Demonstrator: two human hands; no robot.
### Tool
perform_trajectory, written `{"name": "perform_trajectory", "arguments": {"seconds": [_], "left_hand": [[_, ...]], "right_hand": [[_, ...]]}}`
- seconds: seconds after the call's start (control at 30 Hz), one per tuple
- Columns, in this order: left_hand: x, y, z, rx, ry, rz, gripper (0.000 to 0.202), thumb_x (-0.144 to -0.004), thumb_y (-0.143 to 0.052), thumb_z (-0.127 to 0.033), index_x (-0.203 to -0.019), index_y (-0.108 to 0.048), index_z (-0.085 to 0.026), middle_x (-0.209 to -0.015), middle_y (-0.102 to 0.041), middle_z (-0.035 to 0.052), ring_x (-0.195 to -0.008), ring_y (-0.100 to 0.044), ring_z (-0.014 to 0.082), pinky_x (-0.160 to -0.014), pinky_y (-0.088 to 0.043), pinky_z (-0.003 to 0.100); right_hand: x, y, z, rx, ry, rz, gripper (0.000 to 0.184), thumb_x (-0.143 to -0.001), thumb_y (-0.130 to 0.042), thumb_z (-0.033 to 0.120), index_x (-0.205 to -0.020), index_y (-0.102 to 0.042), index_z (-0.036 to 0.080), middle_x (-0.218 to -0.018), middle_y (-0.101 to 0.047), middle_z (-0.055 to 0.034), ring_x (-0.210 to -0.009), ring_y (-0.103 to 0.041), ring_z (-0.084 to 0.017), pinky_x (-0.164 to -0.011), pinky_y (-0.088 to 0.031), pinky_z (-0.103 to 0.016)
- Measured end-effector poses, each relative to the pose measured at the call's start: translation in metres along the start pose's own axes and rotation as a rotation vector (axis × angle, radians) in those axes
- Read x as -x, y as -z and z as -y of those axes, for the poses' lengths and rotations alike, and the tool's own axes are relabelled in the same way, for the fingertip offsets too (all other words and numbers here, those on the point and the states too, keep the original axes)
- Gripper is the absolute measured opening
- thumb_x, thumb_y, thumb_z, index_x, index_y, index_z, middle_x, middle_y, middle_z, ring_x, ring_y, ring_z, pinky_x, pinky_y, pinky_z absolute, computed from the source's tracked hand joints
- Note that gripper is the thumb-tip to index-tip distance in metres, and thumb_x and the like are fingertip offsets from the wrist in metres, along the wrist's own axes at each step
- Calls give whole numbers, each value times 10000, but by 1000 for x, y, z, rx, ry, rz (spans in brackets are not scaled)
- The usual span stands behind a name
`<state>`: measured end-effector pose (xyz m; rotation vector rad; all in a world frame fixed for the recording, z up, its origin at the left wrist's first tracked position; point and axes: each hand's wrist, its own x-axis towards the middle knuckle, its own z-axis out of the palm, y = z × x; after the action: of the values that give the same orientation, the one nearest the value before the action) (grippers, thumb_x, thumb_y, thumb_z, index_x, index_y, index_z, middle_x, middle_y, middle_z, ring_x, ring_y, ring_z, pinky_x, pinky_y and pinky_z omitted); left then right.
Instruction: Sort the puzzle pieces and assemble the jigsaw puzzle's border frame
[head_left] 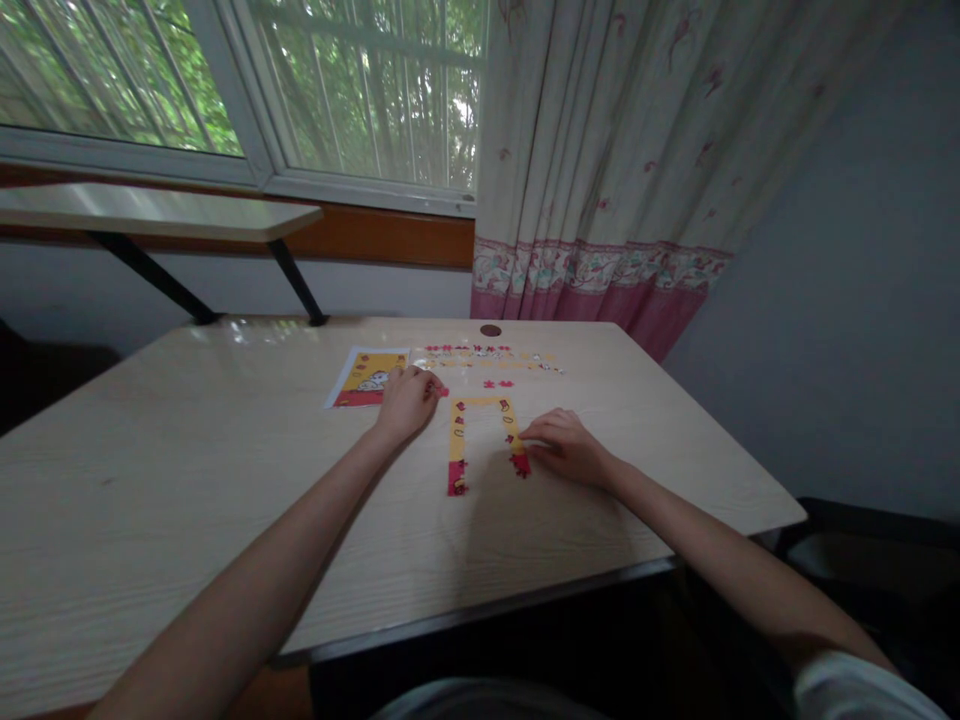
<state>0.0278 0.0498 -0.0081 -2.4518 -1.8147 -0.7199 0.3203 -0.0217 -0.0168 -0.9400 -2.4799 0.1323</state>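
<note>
A partly joined jigsaw puzzle (457, 445) lies on the table as a three-sided border, yellow above and red at the lower ends of its two sides. My left hand (409, 400) is closed beyond its top left corner, with a red puzzle piece (443, 392) at the fingertips. My right hand (568, 446) rests beside the border's right side, fingers stretched out and their tips at its edge. Two loose red pieces (498, 384) lie just above the border. The printed picture sheet (367, 378), yellow and red with a white figure, is partly covered by my left hand.
Rows of loose puzzle pieces (487, 356) spread across the back of the table (225, 480). Behind them is a round cable hole (490, 330). A raised shelf (157, 208) on black legs stands at the back left; a curtain (585, 180) hangs behind.
</note>
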Motion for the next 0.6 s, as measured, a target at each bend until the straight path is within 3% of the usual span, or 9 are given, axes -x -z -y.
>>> {"name": "perform_trajectory", "arguments": {"seconds": [0.1,0.27,0.4,0.6], "left_hand": [[-1,3,-5,145,-12,-3,140,-769,-515,-221,-799,-643,-173,-812,-638,74,-859,-511,256,-794,-383,408],[7,7,-40,763,227,-17,125,-750,-514,-198,-777,-622,-140,-702,-635,60,-670,-571,172,-645,-445,329],[29,5,-74,1165,209,209,201,-654,-672,-306,-756,-634,-137,-710,-662,52,-623,-587,143,-586,-455,278],[47,3,-95,1319,266,362,307,-542,-766,-335,-716,-584,-159,-600,-636,-2,-549,-574,119,-492,-409,219]], "right_hand": [[-2,1,0,5,11,-6,228,-869,-492,338,-1009,-620,211,-938,-651,-53,-895,-552,-163,-787,-355,-314],[-6,2,3,39,-23,-149,199,-866,-494,301,-963,-636,202,-873,-667,-49,-831,-569,-163,-769,-354,-317],[-8,3,11,61,-77,-310,235,-851,-523,344,-1009,-634,210,-819,-663,-48,-775,-566,-165,-744,-359,-317],[-5,2,24,90,-47,-251,245,-837,-534,418,-971,-654,251,-777,-649,-27,-752,-551,-152,-735,-336,-309]]}}
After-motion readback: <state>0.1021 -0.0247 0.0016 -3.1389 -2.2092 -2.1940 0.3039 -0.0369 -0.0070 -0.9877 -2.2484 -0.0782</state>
